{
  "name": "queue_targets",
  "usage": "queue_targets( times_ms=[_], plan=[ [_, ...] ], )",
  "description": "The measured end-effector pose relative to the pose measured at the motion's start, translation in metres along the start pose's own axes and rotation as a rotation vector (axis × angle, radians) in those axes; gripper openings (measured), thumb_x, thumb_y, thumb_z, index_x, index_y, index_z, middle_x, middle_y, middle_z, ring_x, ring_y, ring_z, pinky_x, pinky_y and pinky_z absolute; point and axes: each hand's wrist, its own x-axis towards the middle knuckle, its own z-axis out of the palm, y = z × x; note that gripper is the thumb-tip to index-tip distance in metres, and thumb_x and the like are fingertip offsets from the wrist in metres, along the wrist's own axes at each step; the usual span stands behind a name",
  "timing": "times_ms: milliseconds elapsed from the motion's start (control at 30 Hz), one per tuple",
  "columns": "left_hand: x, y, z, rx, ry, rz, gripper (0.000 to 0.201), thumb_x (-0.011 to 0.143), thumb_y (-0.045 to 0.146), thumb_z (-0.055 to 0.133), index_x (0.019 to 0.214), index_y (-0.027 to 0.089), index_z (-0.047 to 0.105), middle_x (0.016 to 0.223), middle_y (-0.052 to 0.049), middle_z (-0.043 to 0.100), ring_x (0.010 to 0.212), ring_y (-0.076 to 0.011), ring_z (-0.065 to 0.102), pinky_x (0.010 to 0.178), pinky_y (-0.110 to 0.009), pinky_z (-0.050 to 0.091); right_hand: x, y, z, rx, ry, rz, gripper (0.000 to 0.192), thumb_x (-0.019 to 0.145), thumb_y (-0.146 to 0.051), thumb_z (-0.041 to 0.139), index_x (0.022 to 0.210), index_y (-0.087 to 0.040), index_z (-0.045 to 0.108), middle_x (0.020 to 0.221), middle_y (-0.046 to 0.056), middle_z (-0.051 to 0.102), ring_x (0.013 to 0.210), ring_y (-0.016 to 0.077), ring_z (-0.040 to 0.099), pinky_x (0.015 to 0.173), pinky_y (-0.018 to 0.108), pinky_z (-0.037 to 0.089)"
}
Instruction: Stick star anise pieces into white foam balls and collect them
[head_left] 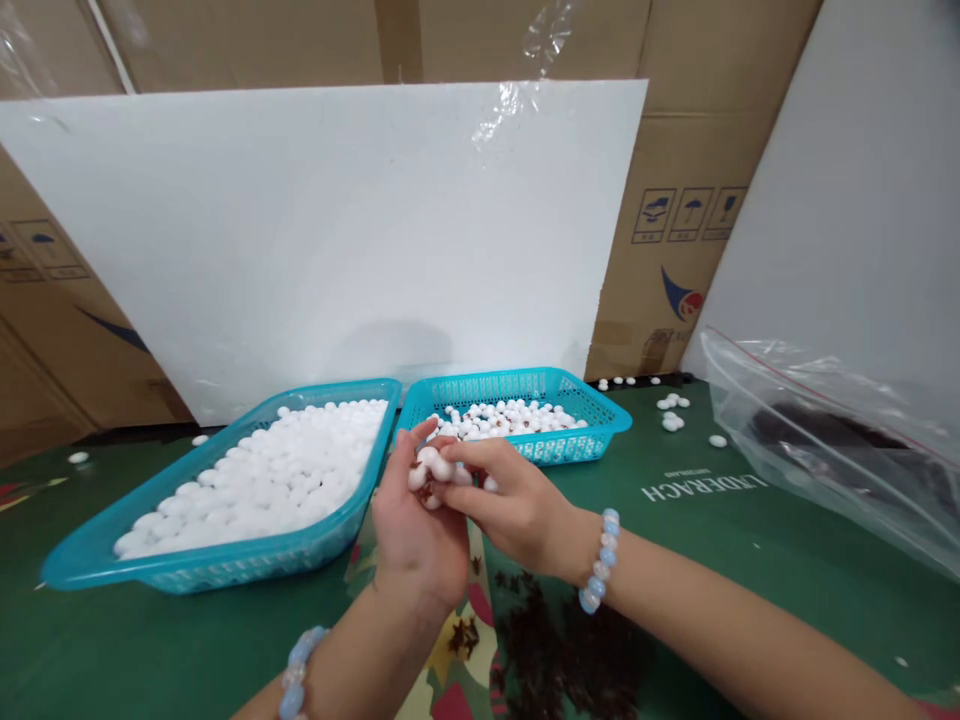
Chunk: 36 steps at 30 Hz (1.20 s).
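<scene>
My left hand [420, 535] is cupped palm up, its fingers curled around several small white balls [429, 468] with dark reddish-brown shreds among them. From the right, my right hand [521, 505] reaches over that palm, thumb and forefinger closed on one of the white balls. Some balls in the palm are hidden by my fingers. Just behind my hands, a blue basket [611, 415] holds white balls, some with brown bits on them. To the left, a larger blue basket [247, 555] is heaped with plain white balls.
Dark brown shreds [555, 650] lie on the green tabletop [720, 590] below my right wrist. A clear plastic bag [817, 430] with dark contents lies at the right. Loose white balls [673, 423] are scattered near it. A white board [375, 230] leans on cardboard boxes [697, 150] behind.
</scene>
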Motion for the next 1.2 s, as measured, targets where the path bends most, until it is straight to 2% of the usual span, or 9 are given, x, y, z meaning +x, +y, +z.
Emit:
queue_targets(
  times_ms=[133, 233, 333, 500, 633, 800, 933, 1133, 1200],
  plan=[
    [0.004, -0.003, -0.002, 0.033, 0.003, -0.006, 0.009, 0.064, 0.018, 0.042, 0.06, 0.013, 0.048, 0.043, 0.002, 0.044, 0.037, -0.003, 0.043, 0.035, -0.009, 0.034, 0.0, 0.006, -0.005, -0.156, 0.209, -0.306, 0.022, 0.076, -0.012, 0.033, 0.064, -0.011, 0.051, 0.074, 0.007, 0.052, 0.069, 0.0112, 0.047, 0.059, 0.023, 0.044],
    [0.007, -0.004, -0.005, 0.06, -0.01, 0.004, 0.003, 0.061, 0.012, 0.046, 0.062, 0.014, 0.047, 0.045, 0.002, 0.047, 0.04, -0.0038, 0.046, 0.036, -0.009, 0.036, 0.001, 0.008, -0.008, -0.189, 0.175, -0.359, 0.025, 0.076, -0.008, 0.03, 0.063, -0.01, 0.051, 0.07, 0.007, 0.054, 0.067, 0.0112, 0.046, 0.059, 0.022, 0.044],
    [0.01, -0.004, -0.008, 0.095, -0.022, 0.032, 0.012, 0.057, 0.006, 0.049, 0.064, 0.015, 0.046, 0.043, 0.003, 0.047, 0.038, -0.0035, 0.045, 0.034, -0.008, 0.034, 0.003, 0.007, -0.008, -0.202, 0.15, -0.361, 0.024, 0.076, -0.007, 0.03, 0.067, -0.009, 0.051, 0.069, 0.007, 0.056, 0.067, 0.0112, 0.047, 0.061, 0.021, 0.045],
    [0.01, -0.002, -0.007, 0.119, -0.057, 0.067, 0.013, 0.058, 0.005, 0.048, 0.063, 0.016, 0.044, 0.039, 0.007, 0.041, 0.029, -0.0003, 0.035, 0.029, -0.006, 0.029, 0.004, 0.004, -0.008, -0.325, 0.204, -0.35, 0.021, 0.075, -0.006, 0.033, 0.066, -0.008, 0.052, 0.073, 0.008, 0.057, 0.07, 0.0109, 0.046, 0.064, 0.019, 0.044],
    [0.011, -0.003, -0.006, 0.117, -0.083, 0.057, 0.012, 0.06, 0.006, 0.047, 0.06, 0.016, 0.041, 0.039, 0.007, 0.041, 0.031, -0.0016, 0.04, 0.03, -0.006, 0.031, 0.002, 0.005, -0.008, -0.389, 0.247, -0.311, 0.02, 0.074, -0.006, 0.034, 0.069, -0.01, 0.053, 0.072, 0.008, 0.054, 0.068, 0.0114, 0.044, 0.06, 0.02, 0.044],
    [0.013, -0.005, -0.007, 0.124, -0.056, 0.034, 0.01, 0.063, 0.012, 0.046, 0.058, 0.016, 0.038, 0.042, 0.005, 0.043, 0.032, -0.0033, 0.041, 0.027, -0.008, 0.03, 0.0, 0.008, -0.006, -0.338, 0.23, -0.271, 0.018, 0.073, -0.01, 0.035, 0.073, -0.013, 0.053, 0.06, 0.003, 0.046, 0.059, 0.01, 0.042, 0.055, 0.021, 0.042],
    [0.014, -0.005, -0.009, 0.111, -0.049, 0.04, 0.011, 0.064, 0.01, 0.044, 0.056, 0.015, 0.038, 0.042, 0.005, 0.043, 0.035, -0.0024, 0.042, 0.033, -0.007, 0.034, 0.0, 0.008, -0.006, -0.267, 0.206, -0.251, 0.02, 0.075, -0.01, 0.031, 0.076, -0.015, 0.051, 0.061, 0.002, 0.048, 0.058, 0.0084, 0.042, 0.055, 0.019, 0.042],
    [0.013, -0.004, -0.007, 0.108, -0.084, 0.002, 0.013, 0.059, 0.009, 0.047, 0.053, 0.015, 0.037, 0.04, 0.005, 0.041, 0.031, -0.0025, 0.037, 0.029, -0.009, 0.029, -0.001, 0.007, -0.006, -0.234, 0.273, -0.203, 0.012, 0.076, -0.014, 0.035, 0.072, -0.018, 0.046, 0.062, 0.0, 0.051, 0.059, 0.0084, 0.043, 0.053, 0.019, 0.041],
    [0.013, -0.002, -0.006, 0.106, -0.085, -0.006, 0.013, 0.058, 0.011, 0.049, 0.052, 0.015, 0.038, 0.039, 0.006, 0.039, 0.03, -0.0022, 0.035, 0.029, -0.009, 0.028, -0.001, 0.007, -0.006, -0.254, 0.259, -0.167, 0.009, 0.075, -0.017, 0.037, 0.075, -0.017, 0.046, 0.066, 0.001, 0.053, 0.062, 0.0096, 0.045, 0.054, 0.021, 0.041]
  ],
)
